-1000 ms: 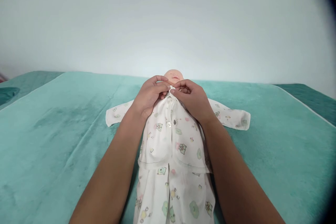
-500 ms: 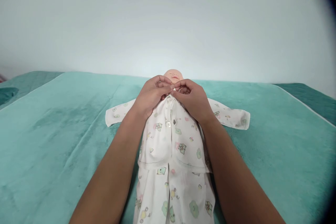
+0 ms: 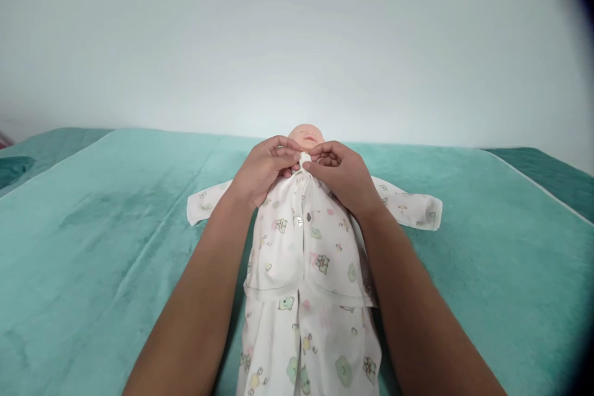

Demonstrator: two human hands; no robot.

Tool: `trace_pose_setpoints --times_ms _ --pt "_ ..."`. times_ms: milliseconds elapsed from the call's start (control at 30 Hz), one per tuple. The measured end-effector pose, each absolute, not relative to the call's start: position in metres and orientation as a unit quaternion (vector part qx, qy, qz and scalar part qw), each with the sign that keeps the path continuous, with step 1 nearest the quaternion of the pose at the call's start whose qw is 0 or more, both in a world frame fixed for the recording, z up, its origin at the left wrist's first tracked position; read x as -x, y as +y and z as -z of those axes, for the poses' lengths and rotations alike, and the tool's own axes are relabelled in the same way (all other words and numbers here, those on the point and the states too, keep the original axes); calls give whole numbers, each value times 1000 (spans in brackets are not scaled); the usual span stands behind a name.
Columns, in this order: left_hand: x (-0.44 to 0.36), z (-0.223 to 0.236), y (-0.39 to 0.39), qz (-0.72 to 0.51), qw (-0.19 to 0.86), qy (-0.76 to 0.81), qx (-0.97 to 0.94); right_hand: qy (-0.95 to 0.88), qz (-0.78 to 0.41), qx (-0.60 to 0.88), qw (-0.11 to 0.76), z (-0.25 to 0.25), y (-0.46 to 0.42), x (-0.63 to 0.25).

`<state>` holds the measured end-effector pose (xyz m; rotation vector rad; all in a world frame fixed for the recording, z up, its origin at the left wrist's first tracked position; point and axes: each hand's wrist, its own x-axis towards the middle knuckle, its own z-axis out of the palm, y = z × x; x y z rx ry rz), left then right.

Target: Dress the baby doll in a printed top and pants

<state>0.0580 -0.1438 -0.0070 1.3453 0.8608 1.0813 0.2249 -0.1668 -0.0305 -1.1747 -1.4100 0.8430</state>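
Note:
A baby doll [image 3: 307, 134] lies on its back, dressed in a white shirt [image 3: 283, 253] with bear and cloud prints. Its sleeves stretch out to both sides. At the neck, my left hand [image 3: 269, 167] is closed in a pinch on the left side of the shirt's collar [image 3: 304, 159]. From the other side my right hand [image 3: 346, 173] pinches the same collar, thumb and forefinger together. Farther down the front sits a button [image 3: 298, 221] beside the opening. Matching printed trousers [image 3: 325, 346] cover the legs. My fingers partly hide the neck fastening.
Under the doll spreads a teal blanket [image 3: 116, 229]. Darker green bedding [image 3: 547, 167] shows past its edges on both sides. A white wall [image 3: 297, 43] rises behind the doll's head.
My left hand has drawn slightly to the left, away from the right one. More of the white collar now shows between my fingertips. The doll lies as before.

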Motion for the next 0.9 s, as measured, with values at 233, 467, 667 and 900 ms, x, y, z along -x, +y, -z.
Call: trace_pose_setpoints --times_ms 233,467,667,900 --pt "-64 15 -145 -487 468 427 -602 -597 -352 499 520 28 -174 -230" --pt "-64 18 -159 -484 385 462 -636 -566 -301 534 551 33 -196 -214" --pt "-60 19 -173 -474 356 474 -651 -556 -316 536 551 37 -202 -215" --pt "-63 16 -173 -456 336 483 -667 -560 -324 533 545 36 -199 -216"
